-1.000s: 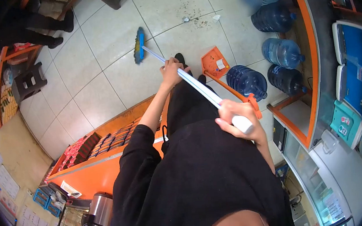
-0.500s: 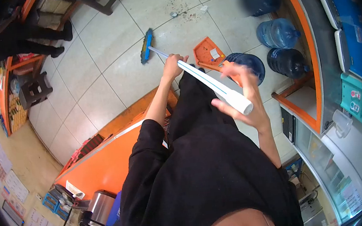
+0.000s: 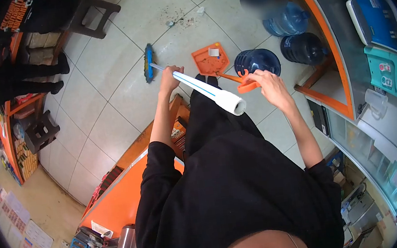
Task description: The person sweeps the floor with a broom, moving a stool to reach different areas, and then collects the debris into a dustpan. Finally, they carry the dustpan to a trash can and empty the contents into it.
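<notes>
My left hand [image 3: 170,78] is closed around the white handle of a broom [image 3: 199,86]. The handle's hollow end points back toward my body, while the blue broom head [image 3: 149,64] with dark bristles rests on the tiled floor. My right hand [image 3: 272,88] has its fingers curled over the looped grip of an orange dustpan [image 3: 208,61]. A pale scrap and dark bits lie in the pan, which is near my feet. Ahead, dark debris [image 3: 182,21] and small pale scraps are scattered on the tiles.
Large blue water jugs [image 3: 257,63] stand to the right, one close beside the dustpan handle. A person in black [image 3: 33,73] stands at the left near dark stools [image 3: 95,16]. An orange counter [image 3: 118,188] is beside me on the left; a glass-fronted fridge [image 3: 365,140] is at the right.
My right hand has left the broom's upper end and closed on the dustpan grip. The broom handle has swung left and lower, still in my left hand. The view has shifted somewhat.
</notes>
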Tool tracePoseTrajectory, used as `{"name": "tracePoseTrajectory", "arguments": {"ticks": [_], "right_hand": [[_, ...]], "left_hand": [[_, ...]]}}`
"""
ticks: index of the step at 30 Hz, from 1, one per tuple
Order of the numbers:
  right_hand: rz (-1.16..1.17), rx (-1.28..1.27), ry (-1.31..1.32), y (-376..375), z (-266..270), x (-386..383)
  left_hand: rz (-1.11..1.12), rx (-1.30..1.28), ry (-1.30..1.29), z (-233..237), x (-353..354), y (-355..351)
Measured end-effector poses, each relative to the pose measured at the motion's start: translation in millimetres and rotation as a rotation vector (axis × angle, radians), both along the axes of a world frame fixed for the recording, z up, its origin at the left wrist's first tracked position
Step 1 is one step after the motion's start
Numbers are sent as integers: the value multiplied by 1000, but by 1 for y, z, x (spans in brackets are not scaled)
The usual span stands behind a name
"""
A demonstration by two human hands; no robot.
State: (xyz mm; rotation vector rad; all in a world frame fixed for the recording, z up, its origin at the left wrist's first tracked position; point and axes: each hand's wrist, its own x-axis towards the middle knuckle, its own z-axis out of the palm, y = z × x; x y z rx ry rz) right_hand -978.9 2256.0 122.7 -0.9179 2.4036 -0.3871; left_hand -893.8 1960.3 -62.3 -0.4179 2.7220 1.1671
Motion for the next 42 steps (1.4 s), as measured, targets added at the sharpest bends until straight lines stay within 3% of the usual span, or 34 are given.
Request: {"name": "tracePoseTrajectory", "arguments": {"ticks": [8, 13, 18, 24, 27, 32, 35, 38, 39, 42], "right_hand": [[155, 27, 260, 9, -18, -41], [74, 20, 31, 10, -7, -74], [127, -13, 22, 19, -13, -93], [128, 141, -44, 17, -19, -91], [102, 220, 70, 19, -14, -84], [17, 116, 114, 33, -10, -82], [89, 153, 171, 43, -10, -80], [27, 167, 374, 12, 44, -53], [47, 59, 254, -3, 65, -43], [57, -603, -120, -50, 64, -5]], "left_hand": [[-25, 9, 23, -3, -5, -3], [0, 28, 37, -8, -7, -2], [-33, 5, 26, -3, -5, -2], [-64, 22, 59, -4, -1, -2], [-56, 42, 50, -2, -2, 0], [-50, 43, 55, -8, -3, 1], [-51, 56, 41, -2, -5, 2], [-91, 15, 28, -9, -6, 2], [-86, 12, 24, -8, -5, 2], [-38, 46, 60, -6, -5, 5]]}}
